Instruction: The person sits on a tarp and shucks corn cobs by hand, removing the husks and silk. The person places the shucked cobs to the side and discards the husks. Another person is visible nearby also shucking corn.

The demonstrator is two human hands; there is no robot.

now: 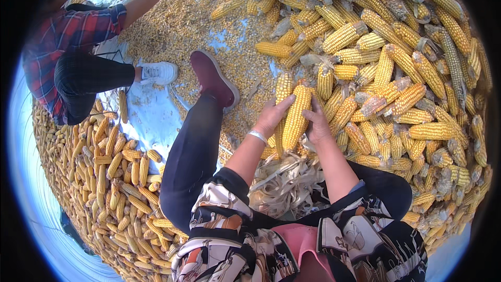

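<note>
Two ears of corn are held upright, side by side, in front of my lap. My left hand (271, 117) is closed around the narrower ear (283, 87), its thumb lying across the kernels. The fatter yellow ear (296, 119) leans against it, with my right hand (317, 122) closed on its right side. Some of my fingers are hidden behind the ears. Just below them, dry husks (287, 185) are heaped between my legs.
A big pile of husked corn ears (386, 78) rises on the right. More ears (120, 193) lie heaped at the lower left. Loose kernels (177, 21) cover a pale sheet (151, 117) ahead. At the upper left sits another person (78, 62) in a plaid shirt, one arm stretched toward the pile.
</note>
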